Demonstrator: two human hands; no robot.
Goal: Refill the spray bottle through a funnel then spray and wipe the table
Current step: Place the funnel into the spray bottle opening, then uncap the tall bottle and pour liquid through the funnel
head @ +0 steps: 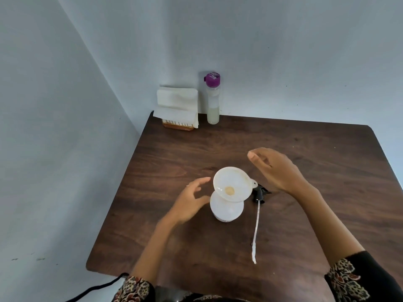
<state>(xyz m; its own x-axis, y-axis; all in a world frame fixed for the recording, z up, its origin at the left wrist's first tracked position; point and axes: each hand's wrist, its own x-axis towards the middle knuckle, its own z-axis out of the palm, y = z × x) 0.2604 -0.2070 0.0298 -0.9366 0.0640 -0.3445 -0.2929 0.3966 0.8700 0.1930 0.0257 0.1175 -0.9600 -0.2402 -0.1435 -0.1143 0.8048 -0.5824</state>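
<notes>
A white spray bottle stands uncapped in the middle of the dark wooden table, with a white funnel seated in its neck. Its black trigger head with a long white dip tube lies on the table just right of the bottle. My left hand hovers beside the bottle's left side, fingers loosely spread, holding nothing. Above and to the right of the funnel, my right hand is raised off the table, fingers relaxed and empty. A tall clear bottle with a purple cap, a little pale liquid at its bottom, stands at the back edge.
A holder of white paper napkins stands at the back left corner against the wall, next to the purple-capped bottle. Pale walls close in the table at the back and left. A black cord hangs near the front left corner.
</notes>
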